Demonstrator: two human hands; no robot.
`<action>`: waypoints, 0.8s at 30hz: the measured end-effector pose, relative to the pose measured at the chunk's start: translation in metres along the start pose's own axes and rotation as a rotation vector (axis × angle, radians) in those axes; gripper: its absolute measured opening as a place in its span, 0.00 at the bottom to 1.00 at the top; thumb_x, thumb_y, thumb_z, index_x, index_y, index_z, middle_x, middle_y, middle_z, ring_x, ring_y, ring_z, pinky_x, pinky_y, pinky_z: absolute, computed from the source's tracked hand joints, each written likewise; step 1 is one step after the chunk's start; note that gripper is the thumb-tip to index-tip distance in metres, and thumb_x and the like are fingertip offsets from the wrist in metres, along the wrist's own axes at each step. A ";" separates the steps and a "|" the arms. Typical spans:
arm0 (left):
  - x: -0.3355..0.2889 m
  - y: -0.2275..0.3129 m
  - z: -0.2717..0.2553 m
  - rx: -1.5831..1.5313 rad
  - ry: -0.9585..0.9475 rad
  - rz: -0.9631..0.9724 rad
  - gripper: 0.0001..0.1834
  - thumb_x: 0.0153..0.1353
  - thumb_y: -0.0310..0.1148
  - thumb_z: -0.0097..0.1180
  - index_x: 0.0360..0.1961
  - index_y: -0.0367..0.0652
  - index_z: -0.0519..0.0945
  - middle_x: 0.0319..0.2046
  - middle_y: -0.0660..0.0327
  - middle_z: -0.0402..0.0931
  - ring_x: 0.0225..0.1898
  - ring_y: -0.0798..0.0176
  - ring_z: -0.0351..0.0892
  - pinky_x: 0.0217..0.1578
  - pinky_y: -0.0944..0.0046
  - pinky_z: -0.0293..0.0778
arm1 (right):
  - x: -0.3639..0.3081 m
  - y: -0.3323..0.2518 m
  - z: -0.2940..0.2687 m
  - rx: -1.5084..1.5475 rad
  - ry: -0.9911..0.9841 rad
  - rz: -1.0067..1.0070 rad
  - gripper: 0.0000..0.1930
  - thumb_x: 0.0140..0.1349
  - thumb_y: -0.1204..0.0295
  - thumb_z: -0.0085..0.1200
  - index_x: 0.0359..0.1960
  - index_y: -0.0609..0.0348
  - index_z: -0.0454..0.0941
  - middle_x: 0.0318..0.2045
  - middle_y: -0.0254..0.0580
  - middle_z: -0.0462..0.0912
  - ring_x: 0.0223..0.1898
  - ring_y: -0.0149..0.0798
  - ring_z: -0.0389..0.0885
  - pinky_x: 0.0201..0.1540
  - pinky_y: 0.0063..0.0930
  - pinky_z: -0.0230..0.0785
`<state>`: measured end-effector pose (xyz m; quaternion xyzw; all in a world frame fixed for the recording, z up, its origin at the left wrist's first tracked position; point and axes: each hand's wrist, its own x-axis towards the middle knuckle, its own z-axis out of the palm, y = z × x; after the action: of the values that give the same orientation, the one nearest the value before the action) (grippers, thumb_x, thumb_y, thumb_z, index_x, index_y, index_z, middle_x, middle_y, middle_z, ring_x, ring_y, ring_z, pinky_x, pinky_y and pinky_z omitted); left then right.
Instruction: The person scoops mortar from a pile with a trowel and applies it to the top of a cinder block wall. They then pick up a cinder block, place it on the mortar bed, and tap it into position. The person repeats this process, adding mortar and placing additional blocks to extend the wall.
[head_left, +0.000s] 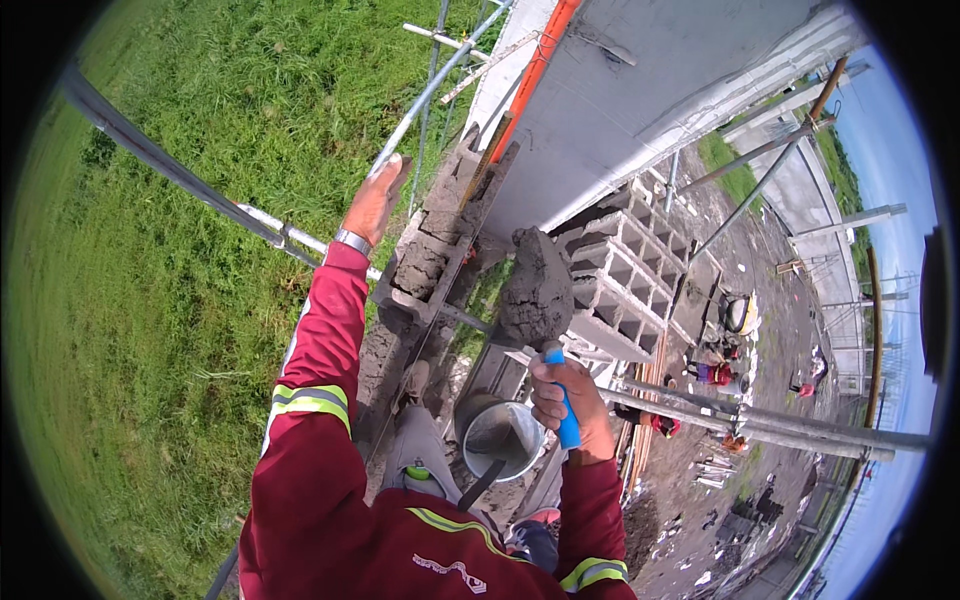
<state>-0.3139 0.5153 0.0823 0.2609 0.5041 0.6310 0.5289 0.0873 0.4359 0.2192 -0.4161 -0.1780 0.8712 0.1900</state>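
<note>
My right hand (572,405) is closed around the blue handle of a trowel (566,425). A thick heap of wet grey mortar (537,290) covers the trowel's blade, which is held out ahead of me. My left hand (375,203) is stretched out with its fingers extended, beside a metal scaffold pole (410,118); whether it touches the pole I cannot tell. To the right of that hand runs a narrow course of concrete blocks (440,225), with mortar in and on it. Below the trowel hand stands a bucket (536,425) with grey residue inside.
Stacked hollow blocks (625,270) stand right of the mortar. A grey concrete wall (640,90) and an orange pipe (535,75) rise ahead. Scaffold rails (790,425) cross at the right, above lower ground with people (712,374). Grass (150,300) lies below left.
</note>
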 end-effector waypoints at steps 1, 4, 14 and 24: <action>0.023 0.000 0.008 0.006 -0.042 0.006 0.46 0.72 0.65 0.43 0.77 0.39 0.54 0.77 0.48 0.53 0.79 0.46 0.43 0.76 0.44 0.36 | 0.016 -0.013 0.006 -0.010 -0.026 -0.001 0.05 0.69 0.74 0.51 0.34 0.60 0.74 0.15 0.25 0.67 0.10 0.23 0.65 0.10 0.22 0.60; 0.088 -0.011 0.027 -0.004 -0.156 0.062 0.50 0.72 0.68 0.39 0.79 0.39 0.49 0.79 0.48 0.46 0.81 0.48 0.38 0.77 0.50 0.32 | 0.078 -0.056 0.035 -0.125 0.103 0.029 0.04 0.67 0.74 0.53 0.34 0.59 0.74 0.16 0.25 0.68 0.11 0.23 0.67 0.11 0.23 0.62; 0.156 -0.052 0.053 0.037 -0.244 0.040 0.51 0.73 0.68 0.33 0.78 0.33 0.44 0.79 0.46 0.43 0.80 0.55 0.42 0.78 0.60 0.36 | 0.215 -0.035 0.096 -0.419 0.377 -0.255 0.07 0.59 0.73 0.58 0.33 0.60 0.72 0.21 0.34 0.75 0.15 0.33 0.74 0.17 0.30 0.70; 0.150 -0.053 0.028 0.081 -0.207 -0.015 0.48 0.75 0.66 0.33 0.77 0.32 0.53 0.76 0.47 0.55 0.77 0.55 0.53 0.77 0.59 0.45 | 0.160 -0.036 0.028 -1.540 0.581 -0.508 0.22 0.58 0.69 0.59 0.46 0.77 0.71 0.29 0.70 0.82 0.36 0.69 0.83 0.41 0.59 0.74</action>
<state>-0.3143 0.6611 0.0130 0.3419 0.4737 0.5759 0.5718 -0.0217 0.5390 0.1476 -0.5830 -0.7515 0.2980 0.0817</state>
